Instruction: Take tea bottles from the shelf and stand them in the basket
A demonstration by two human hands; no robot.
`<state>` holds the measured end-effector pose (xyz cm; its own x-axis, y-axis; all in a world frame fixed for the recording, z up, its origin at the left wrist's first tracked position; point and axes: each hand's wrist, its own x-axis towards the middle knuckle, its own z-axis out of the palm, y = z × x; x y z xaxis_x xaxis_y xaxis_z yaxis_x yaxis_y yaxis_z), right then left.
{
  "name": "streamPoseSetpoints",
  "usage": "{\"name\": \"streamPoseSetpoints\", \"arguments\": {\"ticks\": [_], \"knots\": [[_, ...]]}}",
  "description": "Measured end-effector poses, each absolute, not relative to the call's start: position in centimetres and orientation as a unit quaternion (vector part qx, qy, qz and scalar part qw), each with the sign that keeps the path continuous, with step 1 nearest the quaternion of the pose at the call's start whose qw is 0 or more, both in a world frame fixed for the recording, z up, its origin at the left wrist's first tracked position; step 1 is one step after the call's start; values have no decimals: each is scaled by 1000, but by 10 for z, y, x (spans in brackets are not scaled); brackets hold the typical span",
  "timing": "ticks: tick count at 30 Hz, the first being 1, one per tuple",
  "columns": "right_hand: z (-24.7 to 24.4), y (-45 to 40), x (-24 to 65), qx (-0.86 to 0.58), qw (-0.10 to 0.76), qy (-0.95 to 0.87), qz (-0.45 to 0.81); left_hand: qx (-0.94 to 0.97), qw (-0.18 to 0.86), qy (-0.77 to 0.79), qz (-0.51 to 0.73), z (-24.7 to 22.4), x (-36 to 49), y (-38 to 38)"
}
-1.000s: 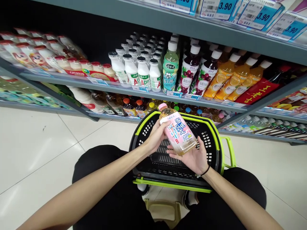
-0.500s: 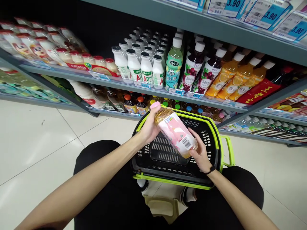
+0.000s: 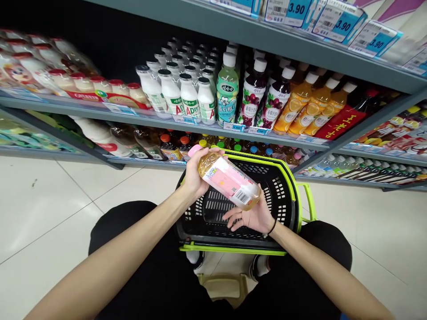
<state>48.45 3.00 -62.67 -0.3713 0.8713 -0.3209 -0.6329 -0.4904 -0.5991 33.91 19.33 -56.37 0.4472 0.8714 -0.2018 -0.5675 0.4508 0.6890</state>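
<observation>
the left hand [image 3: 197, 174] is closed around the pink-capped drink bottle [image 3: 230, 181], tipped above the black shopping basket [image 3: 216, 205]. the right hand [image 3: 251, 215] is open under the bottle's bottom end.

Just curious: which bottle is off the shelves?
The pink-capped bottle held in the left hand, above the black basket; the other bottles sit on shelves.

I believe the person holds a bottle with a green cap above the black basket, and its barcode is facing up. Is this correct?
Not quite: the cap of the bottle is pink, as the head view shows. The rest holds: the person has the bottle above the black basket, with its barcode facing up.
</observation>
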Motion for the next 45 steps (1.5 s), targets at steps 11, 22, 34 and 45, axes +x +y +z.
{"name": "streamPoseSetpoints", "arguments": {"ticks": [11,22,34,45], "knots": [[-619,22,501,-466,627,-259,568,285,856,245,355,-561,333,200],[-605,2,518,-577,530,-536,313,257,827,342,365,-573,342,197],[-611,-2,508,-530,415,-739,-23,348,833,215,373,-561,335,202],[-604,-6,510,-538,456,-709,-16,358,855,176,332,-567,332,201]]}}
